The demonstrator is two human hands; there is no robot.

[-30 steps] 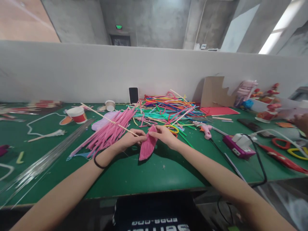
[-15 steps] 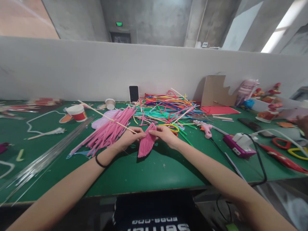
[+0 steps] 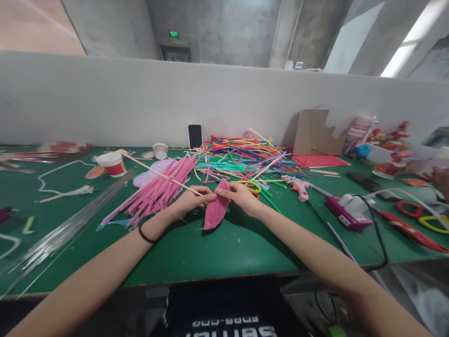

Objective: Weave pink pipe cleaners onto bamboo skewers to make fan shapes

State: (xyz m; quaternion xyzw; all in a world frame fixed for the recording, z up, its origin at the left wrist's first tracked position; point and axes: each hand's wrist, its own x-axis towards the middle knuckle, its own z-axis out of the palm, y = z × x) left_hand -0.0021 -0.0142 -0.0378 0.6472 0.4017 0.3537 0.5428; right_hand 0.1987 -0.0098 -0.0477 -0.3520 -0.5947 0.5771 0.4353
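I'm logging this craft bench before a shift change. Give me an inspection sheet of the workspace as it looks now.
Surface: green table, bare in front.
Job's things: pink fuzzy piece; thin wooden stick.
Clutter: pink stems, coloured stems, paper cup, phone, glue gun, red scissors.
Grips: left hand pinches stick and piece; right hand pinches piece.
Cables: black cable; white cord.
Surroundings: white partition, concrete walls.

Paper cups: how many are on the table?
2. A red and white cup stands at the far left; a smaller pale cup sits beside the phone. The stick pile may hide more.
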